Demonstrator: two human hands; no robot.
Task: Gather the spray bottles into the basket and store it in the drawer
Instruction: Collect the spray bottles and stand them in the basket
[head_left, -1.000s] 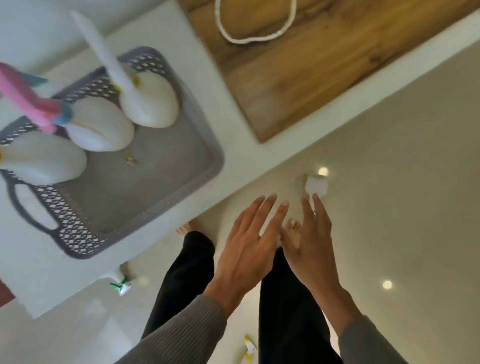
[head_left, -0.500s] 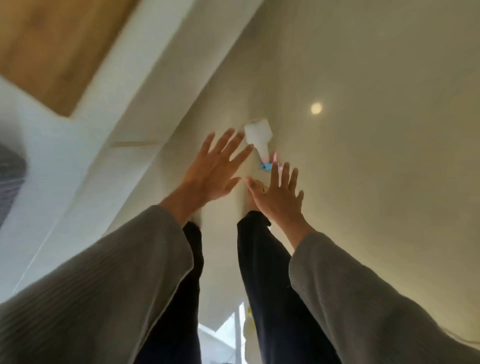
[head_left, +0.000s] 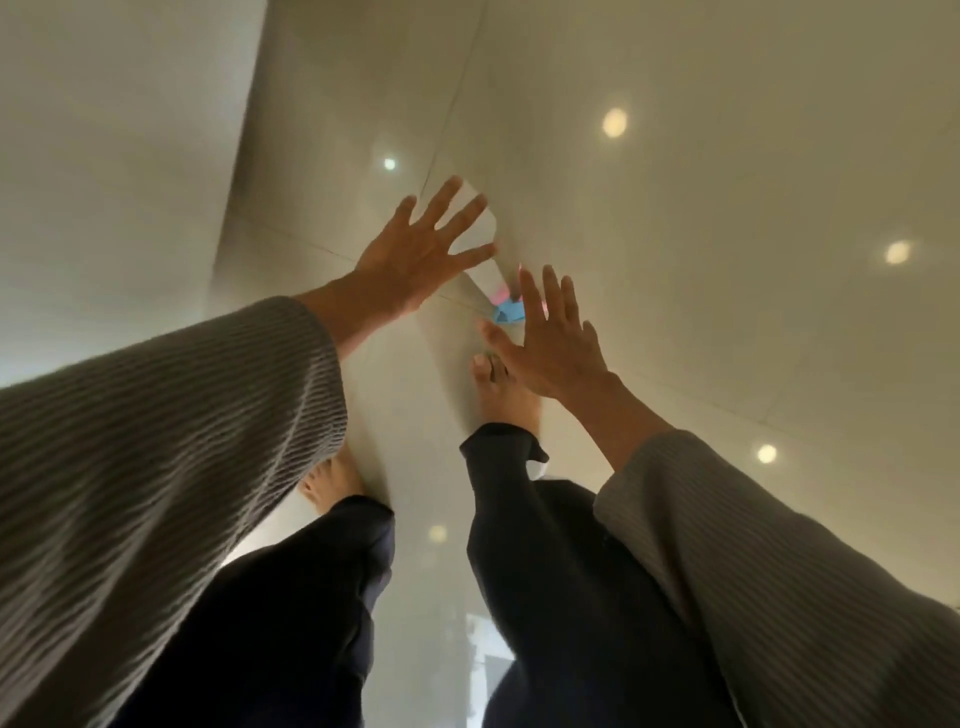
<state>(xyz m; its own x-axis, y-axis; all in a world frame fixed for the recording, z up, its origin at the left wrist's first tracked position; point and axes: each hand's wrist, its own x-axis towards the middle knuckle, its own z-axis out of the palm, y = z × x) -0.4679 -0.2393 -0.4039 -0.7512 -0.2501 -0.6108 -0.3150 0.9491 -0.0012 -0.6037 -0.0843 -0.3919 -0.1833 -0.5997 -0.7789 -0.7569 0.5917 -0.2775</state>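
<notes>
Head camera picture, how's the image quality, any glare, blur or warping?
Head view: round glare spots on the glossy floor; wide-angle warping swells the near sleeves; soft motion blur on the left hand, right hand and the half-hidden spray bottle.

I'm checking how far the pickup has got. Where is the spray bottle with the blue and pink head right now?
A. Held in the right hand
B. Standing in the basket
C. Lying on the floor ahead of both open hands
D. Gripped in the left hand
C: the spray bottle lies on the floor, partly hidden behind the spread fingers of the left hand and right hand, neither closed on it.
</notes>
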